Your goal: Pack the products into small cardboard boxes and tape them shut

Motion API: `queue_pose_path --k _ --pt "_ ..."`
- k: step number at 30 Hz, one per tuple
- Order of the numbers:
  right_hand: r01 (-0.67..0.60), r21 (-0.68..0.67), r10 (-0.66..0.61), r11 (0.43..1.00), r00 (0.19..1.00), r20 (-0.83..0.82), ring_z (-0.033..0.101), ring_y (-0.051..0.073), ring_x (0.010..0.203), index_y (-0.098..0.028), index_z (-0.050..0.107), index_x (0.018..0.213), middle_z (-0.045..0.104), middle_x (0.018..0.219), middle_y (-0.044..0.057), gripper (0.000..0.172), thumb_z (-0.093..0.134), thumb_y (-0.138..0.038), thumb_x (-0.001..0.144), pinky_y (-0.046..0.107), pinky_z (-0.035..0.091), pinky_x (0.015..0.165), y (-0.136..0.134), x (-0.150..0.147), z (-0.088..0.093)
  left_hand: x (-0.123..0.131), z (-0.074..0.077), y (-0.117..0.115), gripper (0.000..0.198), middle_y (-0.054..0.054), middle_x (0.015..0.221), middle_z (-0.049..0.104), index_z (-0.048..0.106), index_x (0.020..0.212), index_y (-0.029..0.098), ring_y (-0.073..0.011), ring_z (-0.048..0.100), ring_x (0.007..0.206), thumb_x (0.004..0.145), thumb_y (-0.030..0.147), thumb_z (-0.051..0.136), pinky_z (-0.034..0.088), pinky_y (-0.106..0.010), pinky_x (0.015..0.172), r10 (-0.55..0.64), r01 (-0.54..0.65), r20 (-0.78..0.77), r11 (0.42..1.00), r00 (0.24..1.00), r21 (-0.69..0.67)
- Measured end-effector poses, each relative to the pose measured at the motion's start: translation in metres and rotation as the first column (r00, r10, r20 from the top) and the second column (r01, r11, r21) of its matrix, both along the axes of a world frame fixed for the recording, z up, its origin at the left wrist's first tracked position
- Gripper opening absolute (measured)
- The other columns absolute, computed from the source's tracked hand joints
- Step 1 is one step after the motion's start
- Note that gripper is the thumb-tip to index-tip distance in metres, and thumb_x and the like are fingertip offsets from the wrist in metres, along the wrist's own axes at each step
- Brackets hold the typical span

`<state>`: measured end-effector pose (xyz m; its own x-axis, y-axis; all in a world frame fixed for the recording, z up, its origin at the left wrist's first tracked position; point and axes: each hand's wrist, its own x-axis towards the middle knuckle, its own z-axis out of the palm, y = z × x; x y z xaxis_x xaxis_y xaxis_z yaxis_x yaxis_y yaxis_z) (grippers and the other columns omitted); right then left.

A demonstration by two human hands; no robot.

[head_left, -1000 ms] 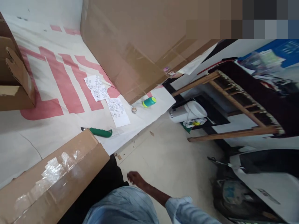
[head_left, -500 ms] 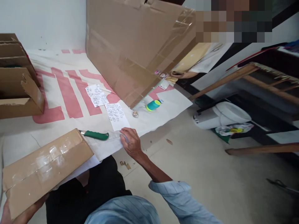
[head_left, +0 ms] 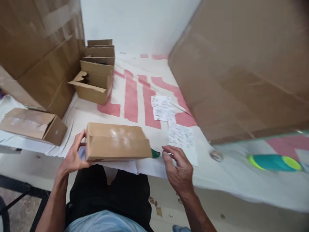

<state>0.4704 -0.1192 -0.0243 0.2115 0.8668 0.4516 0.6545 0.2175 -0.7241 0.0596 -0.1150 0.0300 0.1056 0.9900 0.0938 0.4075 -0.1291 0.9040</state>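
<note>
A taped cardboard box [head_left: 118,141] lies near the front edge of the cloth-covered table. My left hand [head_left: 74,156] grips its left end, thumb low at the front corner and fingers behind. To the right of the box my right hand [head_left: 178,166] hovers with its fingers loosely bent and apart, and I see nothing in it. Its fingertips are close to the green handle [head_left: 155,153] of a knife, whose other part is hidden behind the box. Beside that hand lies a handwritten sheet [head_left: 183,138], with a second sheet [head_left: 163,108] just behind it.
Large cartons stand on the left [head_left: 48,48] and right [head_left: 241,74]. Several opened small boxes [head_left: 91,93] line up at the back left. Another taped box [head_left: 29,124] is at far left. A tape roll [head_left: 216,156] and a teal-yellow cylinder [head_left: 274,162] lie at right.
My view has swung left. The held box has turned straighter and moved in front of me, now covering most of the knife. My right hand has come nearer to the knife's handle.
</note>
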Motion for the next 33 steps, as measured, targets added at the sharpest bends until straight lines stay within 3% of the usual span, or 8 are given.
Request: queue_pose_path --k 3,6,12,19,23,26,30,33 --pt "-0.07 -0.025 0.068 0.997 0.997 -0.047 0.073 0.027 0.102 -0.022 0.077 0.103 0.076 0.108 0.012 0.034 0.061 -0.051 0.101 0.042 0.061 0.087 0.011 -0.016 0.02 0.007 -0.001 -0.005 0.129 -0.018 0.17 0.038 0.031 0.172 0.027 -0.0439 0.044 0.155 0.062 0.035 0.097 0.052 -0.055 0.119 -0.059 0.059 -0.007 0.995 0.998 0.084" --pt "-0.111 -0.023 0.109 0.994 0.992 -0.062 0.073 0.028 0.103 -0.021 0.077 0.103 0.078 0.108 0.012 0.039 0.059 -0.056 0.101 0.043 0.059 0.092 0.022 -0.027 0.032 0.016 0.001 -0.006 0.128 -0.018 0.168 0.039 0.029 0.172 0.028 -0.0442 0.044 0.154 0.063 0.032 0.097 0.052 -0.056 0.118 -0.076 0.077 -0.012 0.982 0.997 0.173" --pt "-0.076 -0.14 0.059 0.987 0.991 -0.123 0.072 0.027 0.092 -0.019 0.078 0.099 0.08 0.097 0.009 0.048 0.06 -0.064 0.095 0.038 0.058 0.08 0.03 -0.035 0.037 0.029 0.006 -0.01 0.118 -0.018 0.161 0.047 0.037 0.166 0.028 -0.0429 0.046 0.151 0.063 0.029 0.096 0.048 -0.06 0.121 -0.073 0.082 -0.041 0.956 0.996 0.283" --pt "-0.109 -0.185 0.072 0.977 0.978 -0.197 0.073 0.027 0.091 -0.019 0.08 0.101 0.082 0.097 0.009 0.047 0.067 -0.063 0.089 0.038 0.059 0.079 0.026 -0.047 0.048 0.013 -0.003 -0.012 0.11 -0.017 0.162 0.047 0.041 0.162 0.028 -0.0414 0.048 0.15 0.066 0.026 0.094 0.046 -0.058 0.123 -0.103 0.102 -0.005 0.968 0.995 0.228" --pt "-0.173 -0.182 0.127 0.968 0.962 -0.243 0.073 0.027 0.092 -0.02 0.079 0.104 0.081 0.101 0.009 0.044 0.07 -0.061 0.09 0.038 0.061 0.08 0.023 -0.064 0.056 0.002 -0.014 -0.017 0.105 -0.018 0.166 0.044 0.043 0.158 0.029 -0.0433 0.044 0.155 0.069 0.037 0.096 0.046 -0.058 0.121 -0.06 0.046 0.083 0.986 0.995 0.163" --pt "-0.253 -0.146 0.217 0.956 0.95 -0.223 0.074 0.027 0.098 -0.022 0.079 0.106 0.08 0.106 0.009 0.042 0.067 -0.06 0.094 0.039 0.061 0.085 0.022 -0.075 0.061 -0.002 -0.018 -0.019 0.1 -0.02 0.17 0.04 0.044 0.153 0.03 -0.0429 0.041 0.158 0.071 0.046 0.098 0.044 -0.058 0.121 -0.027 -0.008 0.181 0.982 0.983 0.189" --pt "-0.292 -0.115 0.277 0.949 0.951 -0.135 0.073 0.027 0.105 -0.023 0.076 0.111 0.078 0.113 0.01 0.041 0.056 -0.058 0.103 0.041 0.06 0.092 0.027 -0.071 0.057 -0.004 -0.013 -0.016 0.083 -0.021 0.17 0.04 0.05 0.138 0.029 -0.0406 0.043 0.157 0.072 0.047 0.098 0.044 -0.055 0.12 -0.049 0.001 0.212 0.975 0.976 0.221" --pt "-0.27 -0.164 0.276 0.949 0.961 0.017 0.072 0.027 0.099 -0.023 0.073 0.113 0.076 0.113 0.011 0.042 0.05 -0.057 0.105 0.041 0.059 0.087 0.032 -0.05 0.039 -0.006 -0.006 -0.011 0.077 -0.022 0.166 0.044 0.052 0.126 0.027 -0.0401 0.046 0.155 0.069 0.047 0.1 0.043 -0.055 0.121 -0.077 0.029 0.218 0.976 0.973 0.214"
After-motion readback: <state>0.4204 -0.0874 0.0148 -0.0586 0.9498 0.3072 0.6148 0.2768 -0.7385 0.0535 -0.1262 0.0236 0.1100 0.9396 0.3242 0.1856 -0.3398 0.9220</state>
